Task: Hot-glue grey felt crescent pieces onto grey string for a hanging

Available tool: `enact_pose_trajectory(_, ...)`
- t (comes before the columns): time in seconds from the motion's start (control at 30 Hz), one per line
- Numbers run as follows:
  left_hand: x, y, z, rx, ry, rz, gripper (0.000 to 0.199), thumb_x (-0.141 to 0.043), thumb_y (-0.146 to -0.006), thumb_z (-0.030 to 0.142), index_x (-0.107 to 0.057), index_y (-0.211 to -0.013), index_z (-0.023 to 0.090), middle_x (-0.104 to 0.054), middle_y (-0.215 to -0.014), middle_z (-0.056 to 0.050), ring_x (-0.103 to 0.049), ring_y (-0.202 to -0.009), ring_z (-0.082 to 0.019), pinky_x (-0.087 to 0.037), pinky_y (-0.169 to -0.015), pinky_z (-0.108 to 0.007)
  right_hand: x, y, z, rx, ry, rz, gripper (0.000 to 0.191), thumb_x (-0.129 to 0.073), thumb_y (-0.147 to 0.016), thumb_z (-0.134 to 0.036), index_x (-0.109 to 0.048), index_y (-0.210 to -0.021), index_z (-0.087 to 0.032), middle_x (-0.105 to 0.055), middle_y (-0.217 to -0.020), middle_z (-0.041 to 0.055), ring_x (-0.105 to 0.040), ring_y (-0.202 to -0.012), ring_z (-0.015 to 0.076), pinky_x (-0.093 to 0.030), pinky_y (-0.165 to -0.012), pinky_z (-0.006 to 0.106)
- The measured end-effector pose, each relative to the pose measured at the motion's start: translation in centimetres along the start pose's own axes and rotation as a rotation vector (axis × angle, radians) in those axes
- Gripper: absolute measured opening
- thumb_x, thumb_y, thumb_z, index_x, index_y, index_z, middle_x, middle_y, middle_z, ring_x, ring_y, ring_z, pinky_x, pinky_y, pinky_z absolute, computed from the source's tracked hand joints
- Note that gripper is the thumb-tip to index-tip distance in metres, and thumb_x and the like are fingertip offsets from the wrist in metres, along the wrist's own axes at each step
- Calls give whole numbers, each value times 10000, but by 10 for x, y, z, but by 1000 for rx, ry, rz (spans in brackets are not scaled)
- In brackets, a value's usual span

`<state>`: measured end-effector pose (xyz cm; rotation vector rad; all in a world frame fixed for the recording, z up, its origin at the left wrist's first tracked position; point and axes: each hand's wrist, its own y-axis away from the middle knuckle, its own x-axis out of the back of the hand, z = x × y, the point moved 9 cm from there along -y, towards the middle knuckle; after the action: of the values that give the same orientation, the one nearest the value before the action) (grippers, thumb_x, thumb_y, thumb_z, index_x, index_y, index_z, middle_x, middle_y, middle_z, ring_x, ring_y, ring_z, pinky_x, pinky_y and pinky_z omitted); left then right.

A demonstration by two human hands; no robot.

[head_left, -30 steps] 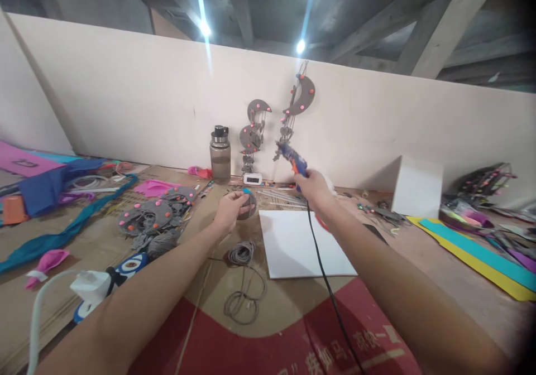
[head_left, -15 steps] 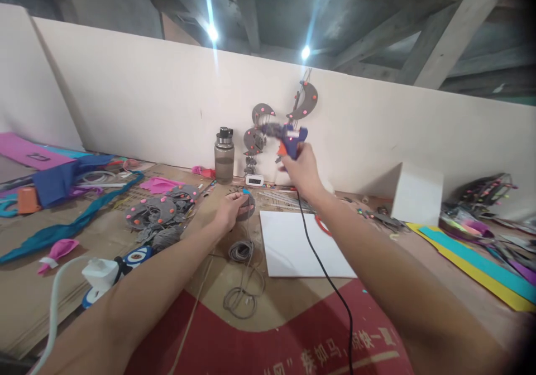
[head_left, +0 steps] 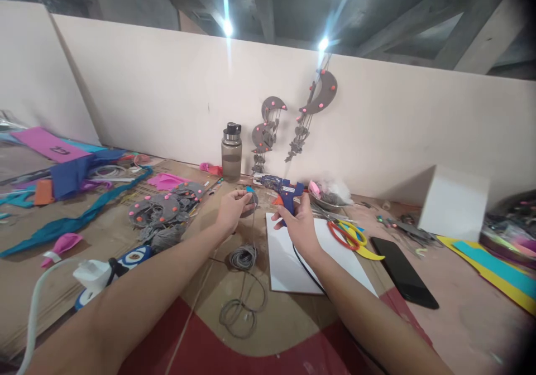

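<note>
My right hand (head_left: 300, 219) grips a blue hot glue gun (head_left: 288, 195) with an orange trigger, its nozzle pointing left. My left hand (head_left: 234, 212) pinches a small round grey felt piece (head_left: 252, 201), partly hidden behind the fingers, with a bit of blue at its top. From this piece a grey cord (head_left: 243, 258) runs down to a loose coil and loops on the cardboard. The glue gun's nozzle is just above and beside the felt piece; I cannot tell whether they touch. A white board (head_left: 293, 269) lies under my right wrist.
A water bottle (head_left: 231, 154) stands by the wall, where grey crescent ornaments (head_left: 320, 93) hang. Scissors (head_left: 345, 235) and a black phone (head_left: 402, 272) lie at right. Grey felt crescents (head_left: 154, 210) and a power strip with a white plug (head_left: 94, 274) sit at left.
My right hand has lowered the glue gun from in front of the wall to beside the felt piece. The view has turned slightly right, showing the phone. My left hand keeps its pinch.
</note>
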<state>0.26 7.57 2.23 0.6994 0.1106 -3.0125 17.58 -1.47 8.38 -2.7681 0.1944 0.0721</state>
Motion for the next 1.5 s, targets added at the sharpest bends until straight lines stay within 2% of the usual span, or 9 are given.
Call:
enact_pose_trajectory(0.17,3,-1,-1,4,-12,29,211,-823,-663,224,-649,-729,126,-662,-703,-6,-658,-648,-113,-588,-735,-287,0,3,4,45,172,-21,315,-604,-843,-304,-411,-1089,-267,-644,-909,-29,-622,-561,108,-459,-425,213)
enact_pose_trajectory(0.33,2,-1,-1,-4,7,32,196,-818,-666,199,-640,-701,123,-647,-688,0,-643,-639,-101,-592,-735,-291,0,5,7,113,347,-39,246,-548,-858,-227,-429,-1071,-256,-692,-965,12,-621,-614,133,-526,-609,295)
enact_pose_trajectory(0.53,-1,4,3,0,21,38,190,-821,-664,182,-644,-698,119,-636,-663,4,-629,-627,-94,-589,-702,-273,4,5,8,207,506,-22,271,-543,-879,-249,-436,-1128,-251,-697,-1109,81,-668,-991,237,-516,-878,410)
enact_pose_trajectory(0.6,-2,5,3,-1,19,30,181,-813,-668,178,-644,-699,119,-632,-658,7,-623,-619,-90,-592,-705,-275,4,5,8,217,538,-21,267,-537,-890,-257,-439,-1139,-249,-687,-1139,91,-658,-1049,247,-497,-932,427)
enact_pose_trajectory(0.83,-4,6,4,-19,12,8,209,-824,-640,200,-641,-695,117,-589,-619,38,-577,-575,-67,-604,-710,-289,2,5,8,231,574,-36,289,-519,-913,-282,-434,-1187,-240,-672,-1163,111,-648,-1093,260,-490,-959,436)
enact_pose_trajectory(1.1,-5,7,6,-19,-18,-13,251,-848,-617,255,-639,-682,132,-601,-616,32,-618,-592,-84,-609,-715,-279,1,5,8,237,609,-43,295,-512,-907,-268,-437,-1191,-241,-672,-1170,109,-649,-1087,265,-490,-959,447)
enact_pose_trajectory(1.27,-1,4,4,-10,-97,24,244,-846,-620,259,-646,-690,138,-643,-609,25,-639,-571,-93,-601,-688,-251,0,7,6,228,645,-38,305,-501,-913,-276,-439,-1210,-239,-662,-1195,120,-634,-1134,275,-488,-962,453)
enact_pose_trajectory(1.5,0,2,4,-13,-80,32,239,-843,-625,248,-645,-704,140,-659,-605,24,-640,-561,-94,-587,-668,-234,3,7,6,196,687,-24,287,-499,-913,-302,-443,-1186,-233,-672,-1179,135,-651,-1096,293,-499,-927,460)
